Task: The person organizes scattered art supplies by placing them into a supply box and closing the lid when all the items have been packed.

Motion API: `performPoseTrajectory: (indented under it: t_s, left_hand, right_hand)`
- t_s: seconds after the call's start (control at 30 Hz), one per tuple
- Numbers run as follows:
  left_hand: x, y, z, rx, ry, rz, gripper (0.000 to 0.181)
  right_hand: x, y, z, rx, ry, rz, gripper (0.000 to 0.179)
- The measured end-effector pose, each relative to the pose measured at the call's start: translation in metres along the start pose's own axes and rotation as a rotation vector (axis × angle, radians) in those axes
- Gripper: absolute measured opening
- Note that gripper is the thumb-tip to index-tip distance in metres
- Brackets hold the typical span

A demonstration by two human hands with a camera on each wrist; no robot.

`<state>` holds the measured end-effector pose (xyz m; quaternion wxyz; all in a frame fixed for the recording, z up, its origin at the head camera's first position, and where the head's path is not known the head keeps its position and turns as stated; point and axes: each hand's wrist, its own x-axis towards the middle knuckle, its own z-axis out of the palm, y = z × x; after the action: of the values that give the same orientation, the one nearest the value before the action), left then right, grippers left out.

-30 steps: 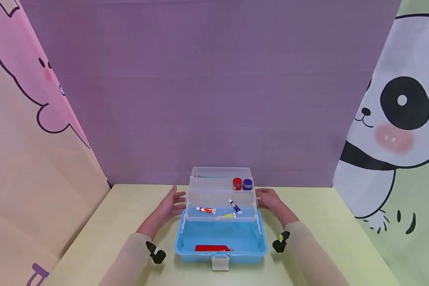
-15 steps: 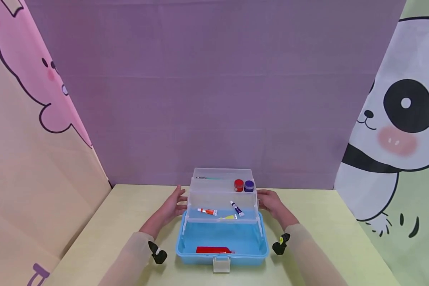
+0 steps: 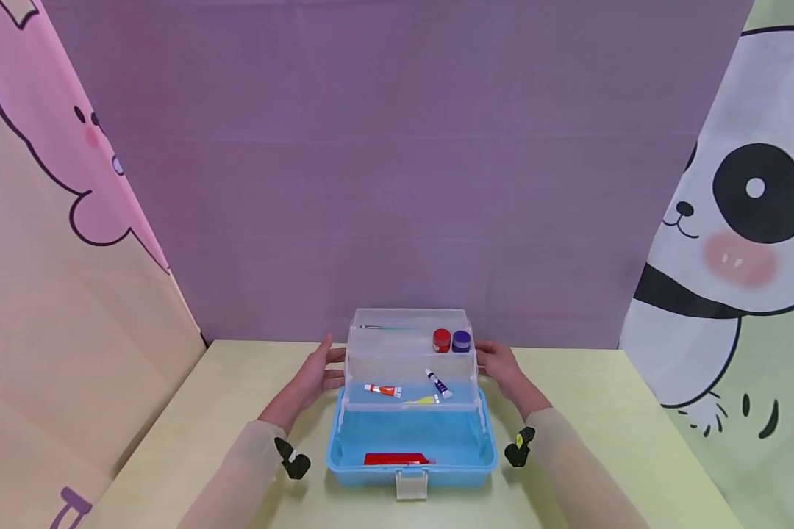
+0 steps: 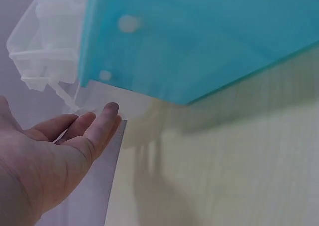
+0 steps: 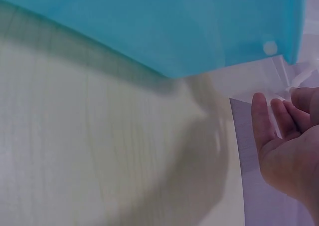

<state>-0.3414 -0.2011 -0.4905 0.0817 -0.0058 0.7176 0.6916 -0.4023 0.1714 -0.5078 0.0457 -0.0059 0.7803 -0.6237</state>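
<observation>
A blue storage box stands open, its translucent trays folded out in tiers towards the back. Behind its left side is my left hand, fingers spread and nearly straight, fingertips close to the lower edge of the clear lid. My right hand mirrors it on the right side, fingers loosely bent beside the trays. Neither hand grips anything. A red bottle lies in the bottom. Orange, purple and yellow paint tubes lie in the lower tray.
The upper tray carries a red-lidded jar, a purple-lidded jar and a thin paintbrush. A white latch hangs at the box's front. The pale table ends at a purple backdrop close behind the box.
My left hand has edged right, closer to the trays. The right hand has barely moved, and the box and its contents stay as they were.
</observation>
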Motion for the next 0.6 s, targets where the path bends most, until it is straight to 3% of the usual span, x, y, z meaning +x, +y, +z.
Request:
performPoseTrajectory:
  t_s: [0.3,0.6]
  left_hand:
    - [0.005,0.006,0.002,-0.016,0.028,0.055,0.086]
    - [0.007,0.028,-0.001,-0.053,0.024,0.104,0.075]
  right_hand:
    - [-0.002,-0.016,-0.003,0.053,0.042,-0.033,0.034]
    - [-0.001,-0.038,-0.008,0.057,0.034,-0.089,0.034]
